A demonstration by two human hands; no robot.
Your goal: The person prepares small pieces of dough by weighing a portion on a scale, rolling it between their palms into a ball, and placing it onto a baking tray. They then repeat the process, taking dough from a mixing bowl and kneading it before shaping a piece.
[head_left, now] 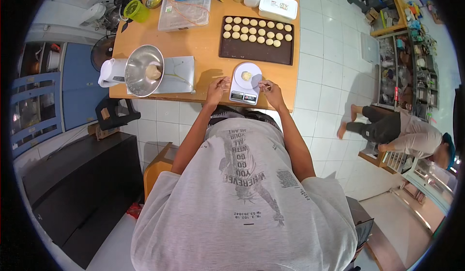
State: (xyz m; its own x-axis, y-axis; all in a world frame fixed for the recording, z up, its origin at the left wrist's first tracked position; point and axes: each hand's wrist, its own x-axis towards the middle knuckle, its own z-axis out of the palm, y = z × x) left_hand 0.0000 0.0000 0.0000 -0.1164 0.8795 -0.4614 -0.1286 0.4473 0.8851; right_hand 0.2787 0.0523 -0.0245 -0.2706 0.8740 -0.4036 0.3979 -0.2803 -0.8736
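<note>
Dough lump (246, 76) on scale (245, 88); hands (216, 90) (272, 92) either side, seemingly half-curled; cannot tell if gripping.

Bright highlights streak the bowl (139, 63), all smooth, shiny metal! Over to the scale (245, 87): sleek plastic with a soft sheen, and the dough lump (247, 76) on it looks rough and matt. Baking tray (256, 53)? Dull finish, carrying smooth, matt dough rounds (253, 30). Wood-look tabletop (206, 45), smooth; soft matt cloth for the shirt (242, 200); glossy floor tiles (320, 72) gleaming!
</note>
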